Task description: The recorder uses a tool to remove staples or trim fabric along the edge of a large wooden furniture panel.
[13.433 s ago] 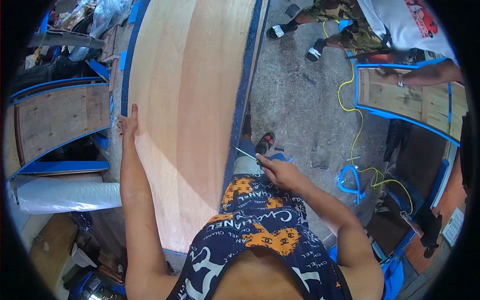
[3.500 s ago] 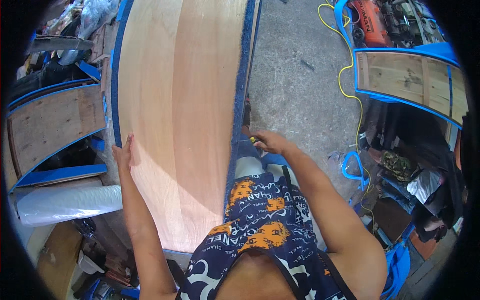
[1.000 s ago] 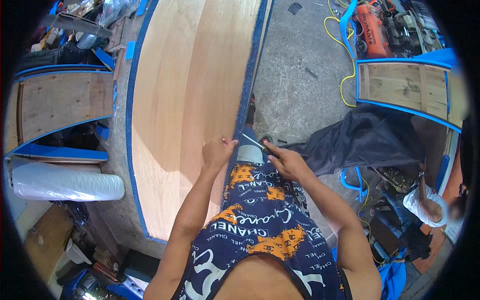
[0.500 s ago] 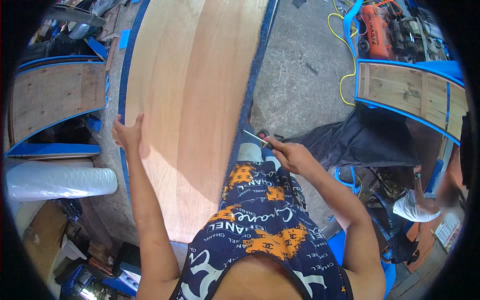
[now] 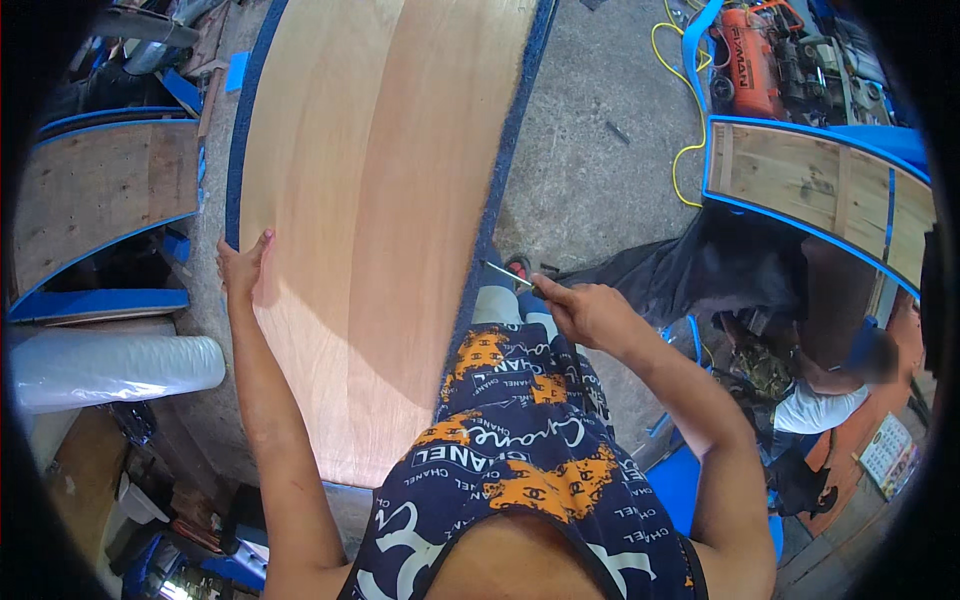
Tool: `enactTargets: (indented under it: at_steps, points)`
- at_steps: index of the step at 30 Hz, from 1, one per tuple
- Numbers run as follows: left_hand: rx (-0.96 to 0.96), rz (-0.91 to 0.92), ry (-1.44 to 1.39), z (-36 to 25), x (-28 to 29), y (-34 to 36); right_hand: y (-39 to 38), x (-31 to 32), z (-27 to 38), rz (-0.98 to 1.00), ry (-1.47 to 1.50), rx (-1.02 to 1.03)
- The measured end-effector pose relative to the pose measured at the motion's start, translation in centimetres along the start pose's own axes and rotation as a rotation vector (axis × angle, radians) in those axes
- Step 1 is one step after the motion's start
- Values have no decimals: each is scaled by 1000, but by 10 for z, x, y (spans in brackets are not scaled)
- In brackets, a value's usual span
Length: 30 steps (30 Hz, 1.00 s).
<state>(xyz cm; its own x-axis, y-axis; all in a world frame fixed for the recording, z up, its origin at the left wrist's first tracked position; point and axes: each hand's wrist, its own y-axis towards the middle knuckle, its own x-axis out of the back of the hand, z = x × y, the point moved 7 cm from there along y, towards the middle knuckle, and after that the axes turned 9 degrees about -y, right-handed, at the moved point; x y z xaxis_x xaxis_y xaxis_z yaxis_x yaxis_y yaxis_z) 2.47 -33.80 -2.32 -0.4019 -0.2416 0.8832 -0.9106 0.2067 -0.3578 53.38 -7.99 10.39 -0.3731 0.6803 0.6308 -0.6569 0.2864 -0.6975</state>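
A long wooden panel point(image 5: 370, 200) with pale and reddish-brown bands lies lengthwise before me. Dark blue fabric edging point(image 5: 500, 170) runs down its long sides. At the left edge, my left hand point(image 5: 243, 265) grips the panel, thumb on the top face and fingers over the side. My right hand point(image 5: 595, 312) is closed round the handle of a screwdriver point(image 5: 512, 275), whose thin metal shaft points left. Its tip is at the fabric edging on the panel's right side; I cannot tell whether it pushes in. The fingers hide most of the handle.
A plastic-wrapped roll point(image 5: 130, 370) and a blue-edged board point(image 5: 105, 200) are at left. Right, beyond a yellow hose point(image 5: 677, 165), stand an orange compressor tank point(image 5: 750, 65) and another blue-edged panel point(image 5: 800, 170). Dark cloth point(image 5: 690, 275) covers floor near a person in white point(image 5: 815, 408).
My left hand and the panel's left edge appear slightly farther left, as the whole view has shifted a little. The screwdriver stays at the right edge. The person at right has shifted posture.
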Motion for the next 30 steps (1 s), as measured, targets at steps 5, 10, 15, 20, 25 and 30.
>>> enactTargets:
  at_steps: [5, 10, 15, 20, 25, 30]
  points:
    - [-61, -42, 39, -7, 0, -1, 16, 17, 5, 109, -104, 9]
    - [55, -39, 89, -8, 1, -11, 23, 8, 3, 12, 101, 27]
    - [36, -20, 96, -17, 5, -14, 26, -5, -16, -53, 213, 5]
    - [13, -58, 86, -12, 4, -10, 36, -3, -32, 105, 336, -84]
    - [2, -14, 92, -8, 2, -6, 35, -14, -37, 122, -5, 24]
    - [19, -2, 59, 0, 1, -1, 82, -50, -77, 65, 442, 296]
